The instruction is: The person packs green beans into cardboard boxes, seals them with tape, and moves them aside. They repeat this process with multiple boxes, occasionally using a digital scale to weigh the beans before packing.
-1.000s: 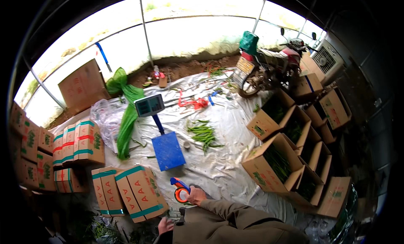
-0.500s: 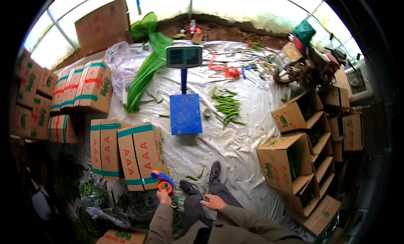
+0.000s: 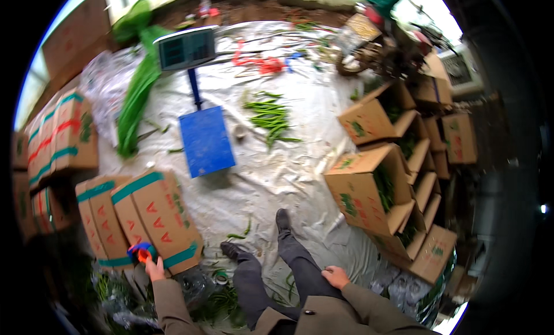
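Note:
My left hand (image 3: 154, 269) is closed around a blue and orange tape dispenser (image 3: 140, 252). The dispenser is in front of the lower end of two taped cardboard boxes (image 3: 156, 216), which have green tape across them and red print. Whether it touches the cardboard I cannot tell. My right hand (image 3: 336, 276) is beside my right thigh, its fingers loosely curled, with nothing visible in them. A roll of green tape (image 3: 220, 276) lies by my left leg, next to crumpled clear plastic (image 3: 199, 287).
A blue platform scale (image 3: 208, 141) stands ahead on white sheeting (image 3: 277, 185), with a pile of green peppers (image 3: 269, 118) to its right. Open cartons (image 3: 363, 176) holding green produce line the right. Taped boxes (image 3: 66, 133) and green netting (image 3: 138, 86) are at the left.
The view has swung right, so the scene sits further left. My left hand has carried the tape dispenser left, against the boxes' lower end. My right hand has moved outward, away from my left knee.

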### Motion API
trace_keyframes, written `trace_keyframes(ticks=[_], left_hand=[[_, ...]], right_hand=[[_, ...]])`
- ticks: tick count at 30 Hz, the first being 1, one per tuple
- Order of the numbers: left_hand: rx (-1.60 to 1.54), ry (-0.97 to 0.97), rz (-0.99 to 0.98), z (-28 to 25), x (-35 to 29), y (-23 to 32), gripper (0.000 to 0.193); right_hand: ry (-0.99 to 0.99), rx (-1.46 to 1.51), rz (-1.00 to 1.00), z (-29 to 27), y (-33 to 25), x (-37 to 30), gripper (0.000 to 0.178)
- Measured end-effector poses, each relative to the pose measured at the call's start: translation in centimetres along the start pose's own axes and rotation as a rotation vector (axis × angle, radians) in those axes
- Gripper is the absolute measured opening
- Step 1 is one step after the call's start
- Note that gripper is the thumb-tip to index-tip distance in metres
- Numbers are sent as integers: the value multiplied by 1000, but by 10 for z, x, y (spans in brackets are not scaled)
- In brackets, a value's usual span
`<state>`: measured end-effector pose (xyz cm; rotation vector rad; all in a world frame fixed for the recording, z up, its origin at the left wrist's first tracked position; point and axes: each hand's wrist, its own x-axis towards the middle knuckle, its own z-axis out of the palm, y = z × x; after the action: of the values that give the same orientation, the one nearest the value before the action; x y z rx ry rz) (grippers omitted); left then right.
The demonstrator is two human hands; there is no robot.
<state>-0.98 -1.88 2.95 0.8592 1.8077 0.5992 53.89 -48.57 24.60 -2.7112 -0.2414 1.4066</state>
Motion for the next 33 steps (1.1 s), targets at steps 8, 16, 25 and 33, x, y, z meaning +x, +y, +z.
trace_keyframes(ticks=[8,16,25,33], left_hand=[[-244,-368,-522,210,-165,45,18],[265,-917,-234,535,-368,104,41],[309,-1385,394,1027,-565,160,79],[330,-1611,270,1175,-590,122,15]], right_hand=[[317,-50,100,-56,95,13,34],[743,306,386,-166,227,162,27],[181,383,847,-268,366,315,47],[-118,263,952,-269,382,351,56]])
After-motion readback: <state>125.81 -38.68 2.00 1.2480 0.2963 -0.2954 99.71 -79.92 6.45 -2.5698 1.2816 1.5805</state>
